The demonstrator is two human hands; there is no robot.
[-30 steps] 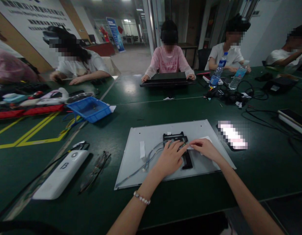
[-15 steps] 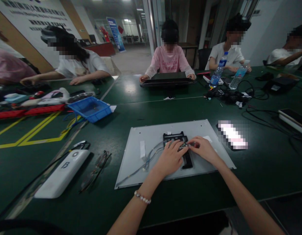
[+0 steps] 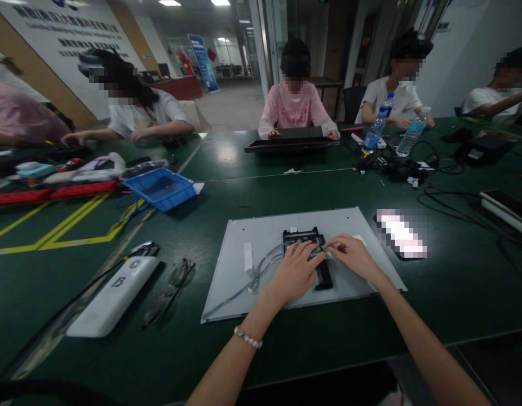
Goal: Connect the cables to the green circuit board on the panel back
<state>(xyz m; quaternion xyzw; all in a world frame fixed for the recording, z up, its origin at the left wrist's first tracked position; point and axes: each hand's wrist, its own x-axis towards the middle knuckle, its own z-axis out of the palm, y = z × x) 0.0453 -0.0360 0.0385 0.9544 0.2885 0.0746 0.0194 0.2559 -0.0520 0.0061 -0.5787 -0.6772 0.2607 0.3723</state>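
A pale flat panel (image 3: 227, 270), like the back of a display, lies in front of me. Fixed at its middle is a black plastic frame (image 3: 324, 276). My left hand (image 3: 297, 268) rests over this frame, fingers stretched out and covering much of it. A small green circuit board (image 3: 318, 249) shows in part by its fingertips. At the board's right end, my right hand (image 3: 349, 254) has thumb and fingers pinched together; whatever they hold is too small to make out. Thin grey cables (image 3: 261, 270) run from the frame to the panel's lower left corner.
To the left lie a white power bank (image 3: 113, 296) and a pair of glasses (image 3: 170, 293). Farther off is a blue tray (image 3: 159, 192). A phone (image 3: 400, 234) lies right of the panel. Two bottles (image 3: 377, 127) and tangled cables stand beyond. Several people sit around the green table (image 3: 227, 192).
My right fingers have shifted slightly at the board's end; my left hand stays on the frame. The view has moved a little. Across the table, a person's hand has moved inward along a dark panel.
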